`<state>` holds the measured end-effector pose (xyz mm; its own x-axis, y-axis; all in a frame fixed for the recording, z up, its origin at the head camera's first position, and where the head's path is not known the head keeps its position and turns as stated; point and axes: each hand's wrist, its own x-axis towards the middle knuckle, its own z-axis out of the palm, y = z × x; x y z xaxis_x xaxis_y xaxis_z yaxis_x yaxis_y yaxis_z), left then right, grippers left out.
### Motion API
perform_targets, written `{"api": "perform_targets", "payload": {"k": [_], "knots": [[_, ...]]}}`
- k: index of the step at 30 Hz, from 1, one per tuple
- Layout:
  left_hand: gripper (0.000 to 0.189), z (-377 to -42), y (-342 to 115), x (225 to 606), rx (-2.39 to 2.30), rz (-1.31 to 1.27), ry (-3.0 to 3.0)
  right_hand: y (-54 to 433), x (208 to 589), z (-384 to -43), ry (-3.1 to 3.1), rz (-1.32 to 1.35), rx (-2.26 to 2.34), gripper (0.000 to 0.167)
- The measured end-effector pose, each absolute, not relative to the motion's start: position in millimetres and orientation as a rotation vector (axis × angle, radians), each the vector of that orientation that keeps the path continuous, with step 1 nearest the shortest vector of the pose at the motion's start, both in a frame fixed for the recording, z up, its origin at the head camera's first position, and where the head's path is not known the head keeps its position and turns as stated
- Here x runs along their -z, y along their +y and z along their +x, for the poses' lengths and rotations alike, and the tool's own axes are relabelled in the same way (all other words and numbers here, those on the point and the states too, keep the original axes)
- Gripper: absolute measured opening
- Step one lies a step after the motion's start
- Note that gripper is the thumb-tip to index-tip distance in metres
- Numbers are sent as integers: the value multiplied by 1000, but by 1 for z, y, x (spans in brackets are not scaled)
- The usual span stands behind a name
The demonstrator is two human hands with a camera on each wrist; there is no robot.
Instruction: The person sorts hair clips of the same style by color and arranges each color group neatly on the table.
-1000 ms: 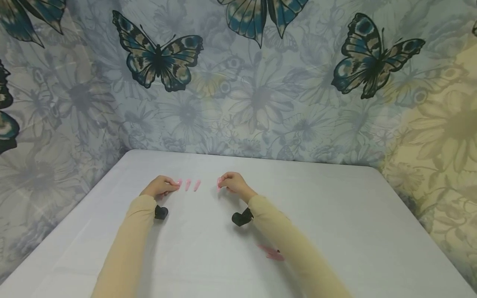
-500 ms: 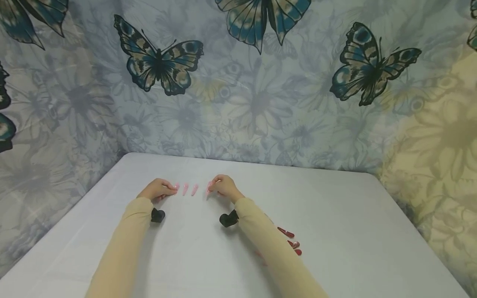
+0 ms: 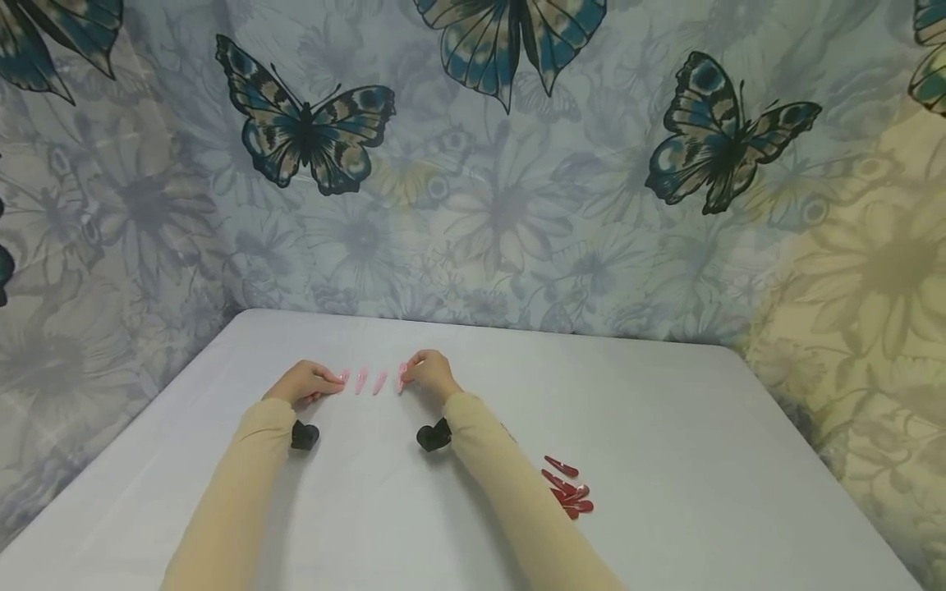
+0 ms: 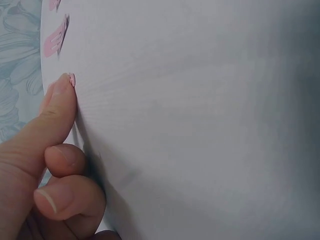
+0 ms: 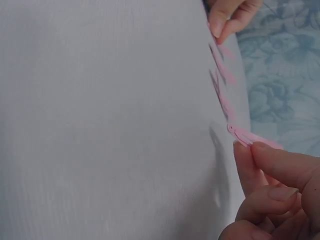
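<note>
My left hand [image 3: 305, 382] pinches the leftmost pink snap hair clip [image 3: 344, 376] at the table; in the left wrist view the thumb hides most of that clip [image 4: 72, 80]. Two more pink hair clips, a second one [image 3: 361, 380] and a third one [image 3: 380, 382], lie side by side to its right, narrow ends toward me. Beyond them, my right hand [image 3: 431, 374] holds another pink hair clip [image 5: 250, 136] between thumb and forefinger. In the right wrist view this clip's narrow end points toward the row, and its shadow falls on the cloth.
Several dark red hair clips [image 3: 569, 491] lie in a loose pile, partly behind the right sleeve [image 3: 510, 484]. The white table [image 3: 702, 460] ends at a butterfly-patterned backdrop [image 3: 510, 222]. A dark wrist camera [image 3: 433, 436] hangs under the right wrist.
My right hand has moved left with its pink hair clip, closer to the row. More of the dark red pile shows beside the sleeve. The left hand keeps its pinch.
</note>
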<state>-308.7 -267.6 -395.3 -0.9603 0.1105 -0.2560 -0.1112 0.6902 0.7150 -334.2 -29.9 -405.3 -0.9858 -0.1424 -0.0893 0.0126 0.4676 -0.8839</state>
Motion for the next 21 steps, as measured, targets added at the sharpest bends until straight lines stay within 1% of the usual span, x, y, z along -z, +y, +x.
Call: {"api": "perform_targets", "payload": {"k": [9,16,21], "knots": [[27,-300,-267,398,-1148,-23,2609,-41,415,-326,2642,-73,1479,6],[26,-302,-267,395,-1153,-27,2618,-43,414,-323,2735,-56,1401,10],[26,-307,-264,394,-1153,-11,2620,-40,415,-328,2795,-58,1328,12]]}}
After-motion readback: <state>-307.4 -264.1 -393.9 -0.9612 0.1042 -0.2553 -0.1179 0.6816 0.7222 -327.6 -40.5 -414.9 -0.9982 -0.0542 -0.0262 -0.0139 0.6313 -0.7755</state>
